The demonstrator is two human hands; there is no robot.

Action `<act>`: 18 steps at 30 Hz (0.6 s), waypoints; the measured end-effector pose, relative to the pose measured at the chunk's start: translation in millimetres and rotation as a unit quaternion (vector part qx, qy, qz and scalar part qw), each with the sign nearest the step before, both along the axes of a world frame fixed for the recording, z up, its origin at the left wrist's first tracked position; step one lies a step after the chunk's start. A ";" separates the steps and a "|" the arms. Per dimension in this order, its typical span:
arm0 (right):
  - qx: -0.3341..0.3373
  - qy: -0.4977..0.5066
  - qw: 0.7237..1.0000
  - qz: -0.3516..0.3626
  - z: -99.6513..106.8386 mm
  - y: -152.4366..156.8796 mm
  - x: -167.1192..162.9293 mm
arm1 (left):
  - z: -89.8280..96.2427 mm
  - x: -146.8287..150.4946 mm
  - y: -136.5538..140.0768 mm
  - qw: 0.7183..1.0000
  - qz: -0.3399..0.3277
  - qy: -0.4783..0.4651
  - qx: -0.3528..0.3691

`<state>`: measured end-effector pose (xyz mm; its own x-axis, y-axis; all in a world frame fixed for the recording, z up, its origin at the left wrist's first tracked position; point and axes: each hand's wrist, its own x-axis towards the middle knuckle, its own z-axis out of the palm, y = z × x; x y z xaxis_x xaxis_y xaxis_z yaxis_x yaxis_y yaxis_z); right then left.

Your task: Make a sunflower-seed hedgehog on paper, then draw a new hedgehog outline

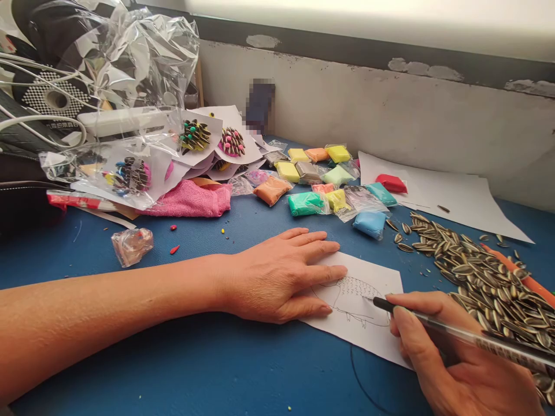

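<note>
My left hand (pixel 281 277) lies flat with its fingers spread, the fingertips resting on the left part of a small white sheet of paper (pixel 373 341). On that sheet is a pen drawing (pixel 355 297) of a rounded animal with short legs and rows of wavy marks on its back; my fingers cover part of its left end. My right hand (pixel 446 346) grips a black gel pen (pixel 433 323) between thumb and fingers. Its tip meets the paper inside the outline, close to the wavy marks.
A heap of striped sunflower seeds (pixel 489 277) lies at right beside an orange stick-like tool (pixel 524 277). Behind the sheet are several wrapped clay packets (pixel 307 203), a pink cloth (pixel 191 198) and seed-covered clay figures (pixel 195 136). A larger white paper (pixel 451 196) lies near the wall.
</note>
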<state>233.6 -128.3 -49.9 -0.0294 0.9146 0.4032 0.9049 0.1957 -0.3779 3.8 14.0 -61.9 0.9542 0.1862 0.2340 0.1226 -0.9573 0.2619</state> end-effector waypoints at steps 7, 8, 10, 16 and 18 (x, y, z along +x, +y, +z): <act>0.006 0.018 0.997 -0.075 1.4 -2.0 -1.4 | 0.5 1.6 0.7 1.000 0.002 0.000 0.006; 0.014 0.014 0.994 -0.104 2.1 -1.9 -1.4 | 0.5 1.7 0.7 1.000 0.000 -0.001 0.007; 0.023 0.004 0.991 -0.132 3.3 -1.4 -0.8 | 0.7 1.5 0.8 1.000 -0.001 0.000 0.008; -0.011 0.023 0.998 -0.059 4.4 1.3 1.5 | 1.8 0.3 0.7 1.000 0.004 0.005 0.007; -0.009 0.032 0.998 -0.051 3.5 0.9 1.5 | 2.0 0.0 0.3 1.000 0.004 0.007 0.007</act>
<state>235.1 -127.3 -46.5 0.0882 0.9188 0.3848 0.8940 0.0973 -0.4374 3.8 14.3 -59.9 0.9561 0.1904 0.2229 0.1339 -0.9600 0.2459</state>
